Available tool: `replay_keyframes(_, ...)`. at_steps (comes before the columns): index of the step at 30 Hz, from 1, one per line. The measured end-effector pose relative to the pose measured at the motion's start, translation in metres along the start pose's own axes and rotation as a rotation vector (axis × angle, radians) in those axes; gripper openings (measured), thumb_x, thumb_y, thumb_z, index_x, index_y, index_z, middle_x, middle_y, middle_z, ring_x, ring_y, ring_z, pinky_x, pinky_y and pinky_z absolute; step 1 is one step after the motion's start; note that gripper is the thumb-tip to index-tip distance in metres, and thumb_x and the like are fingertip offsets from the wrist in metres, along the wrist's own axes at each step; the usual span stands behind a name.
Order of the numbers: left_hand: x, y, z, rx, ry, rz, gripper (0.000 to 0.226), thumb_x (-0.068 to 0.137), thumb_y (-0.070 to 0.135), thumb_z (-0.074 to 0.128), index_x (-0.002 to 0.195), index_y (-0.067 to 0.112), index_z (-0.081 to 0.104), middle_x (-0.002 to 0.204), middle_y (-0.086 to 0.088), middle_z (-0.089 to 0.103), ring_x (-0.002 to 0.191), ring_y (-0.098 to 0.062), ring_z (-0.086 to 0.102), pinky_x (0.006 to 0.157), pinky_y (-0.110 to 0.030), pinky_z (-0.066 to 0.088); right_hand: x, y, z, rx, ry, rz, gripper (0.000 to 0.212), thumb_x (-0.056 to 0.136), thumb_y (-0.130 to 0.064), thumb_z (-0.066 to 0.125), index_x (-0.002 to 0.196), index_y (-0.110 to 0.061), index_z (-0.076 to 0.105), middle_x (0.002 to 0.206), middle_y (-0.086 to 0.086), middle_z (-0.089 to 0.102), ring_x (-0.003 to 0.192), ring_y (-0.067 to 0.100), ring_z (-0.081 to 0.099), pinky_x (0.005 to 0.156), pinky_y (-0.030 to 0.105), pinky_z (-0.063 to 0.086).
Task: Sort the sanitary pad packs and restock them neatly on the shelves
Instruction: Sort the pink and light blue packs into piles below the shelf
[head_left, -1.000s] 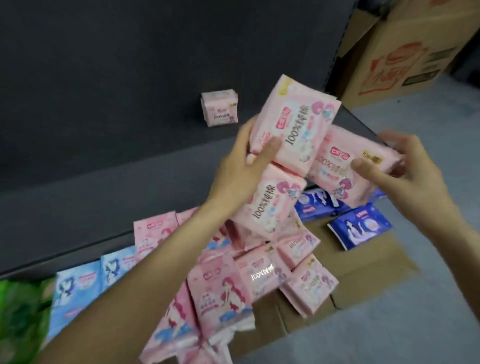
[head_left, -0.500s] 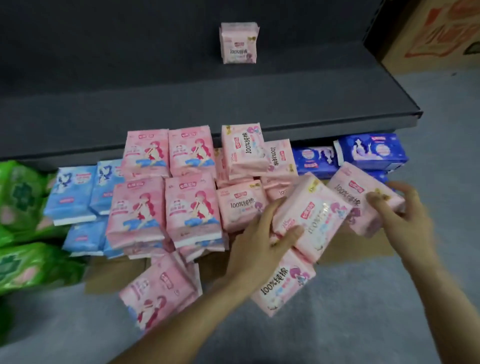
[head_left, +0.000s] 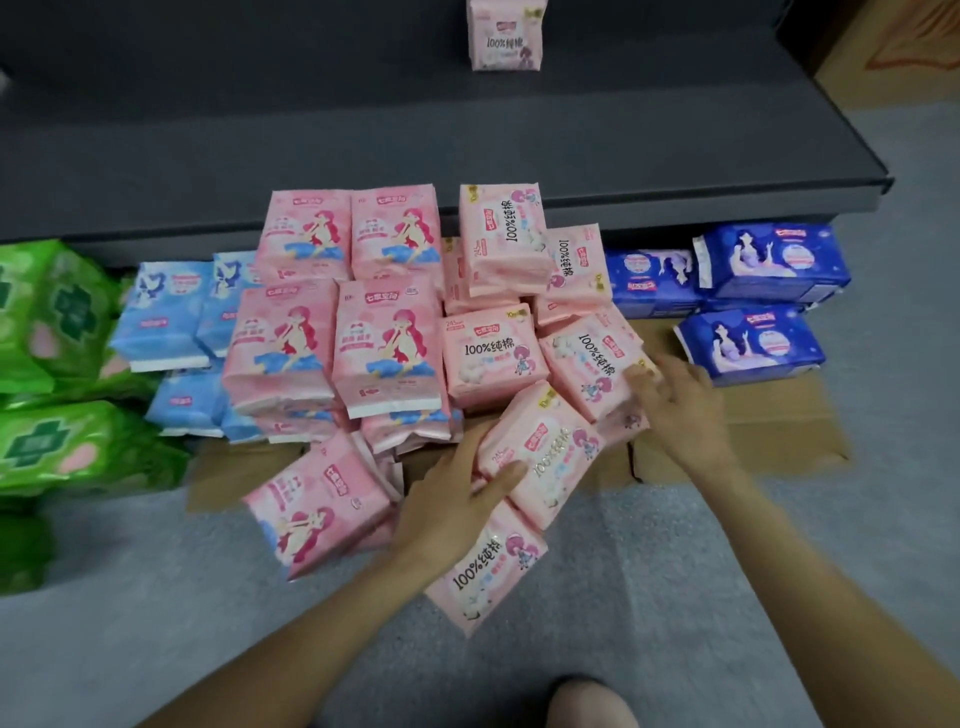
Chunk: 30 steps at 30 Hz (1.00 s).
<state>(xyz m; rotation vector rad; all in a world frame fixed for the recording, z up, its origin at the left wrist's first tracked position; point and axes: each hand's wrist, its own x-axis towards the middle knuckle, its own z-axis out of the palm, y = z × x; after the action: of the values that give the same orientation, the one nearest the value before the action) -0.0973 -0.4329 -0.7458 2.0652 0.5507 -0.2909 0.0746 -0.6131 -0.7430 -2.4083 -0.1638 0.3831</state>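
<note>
My left hand (head_left: 449, 501) grips two pale pink "100%" pad packs low over the floor, an upper pack (head_left: 545, 452) under my thumb and a lower pack (head_left: 488, 569) beneath my palm. My right hand (head_left: 678, 400) has its fingers spread, their tips touching the right edge of a third pink pack (head_left: 589, 364) lying tilted on the pink pile. One pink pack (head_left: 506, 39) stands alone on the dark grey shelf (head_left: 597, 140).
Sorted piles sit on flattened cardboard (head_left: 763, 431) below the shelf: green packs (head_left: 57, 312) at left, light blue packs (head_left: 166, 312), pink packs with a red-haired figure (head_left: 384, 338), dark blue packs (head_left: 769, 260) at right. A brown carton (head_left: 914, 57) stands at the top right.
Both hands came down from shelf height to the floor pile. The right hand's pack now lies on the pink pile and its fingers have loosened. The left hand still holds its two packs.
</note>
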Motion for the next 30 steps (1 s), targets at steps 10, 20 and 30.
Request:
replay_keyframes(10, -0.010, -0.005, -0.011, -0.052, -0.055, 0.201, 0.066, 0.074, 0.076, 0.052, 0.134, 0.052, 0.039, 0.106, 0.020, 0.062, 0.090, 0.011, 0.059, 0.077, -0.017, 0.050, -0.096, -0.019, 0.017, -0.439, -0.181, -0.708, 0.100, 0.059, -0.077, 0.054, 0.146, -0.038, 0.025, 0.155, 0.016, 0.013, 0.133, 0.032, 0.029, 0.102, 0.040, 0.030)
replay_keyframes(20, 0.020, 0.023, 0.008, 0.529, 0.081, 0.281, 0.058, 0.084, 0.066, 0.037, 0.119, 0.021, 0.050, 0.119, 0.007, 0.051, 0.100, -0.011, 0.052, 0.079, -0.026, 0.042, -0.109, 0.044, 0.010, -0.323, -0.086, -0.260, 0.106, 0.050, -0.059, 0.073, 0.140, -0.033, 0.024, 0.117, 0.006, 0.038, 0.103, 0.026, 0.042, 0.083, 0.037, 0.043)
replay_keyframes(30, 0.035, -0.006, 0.019, 1.016, 0.091, 0.549, 0.084, 0.041, 0.037, 0.090, 0.117, 0.014, 0.063, 0.121, -0.008, 0.060, 0.102, -0.025, 0.059, 0.083, -0.039, 0.052, -0.098, 0.063, 0.043, -0.272, -0.147, -0.082, 0.090, 0.068, -0.042, 0.081, 0.141, -0.022, 0.032, 0.143, 0.008, 0.026, 0.120, 0.033, 0.040, 0.095, 0.044, 0.044)
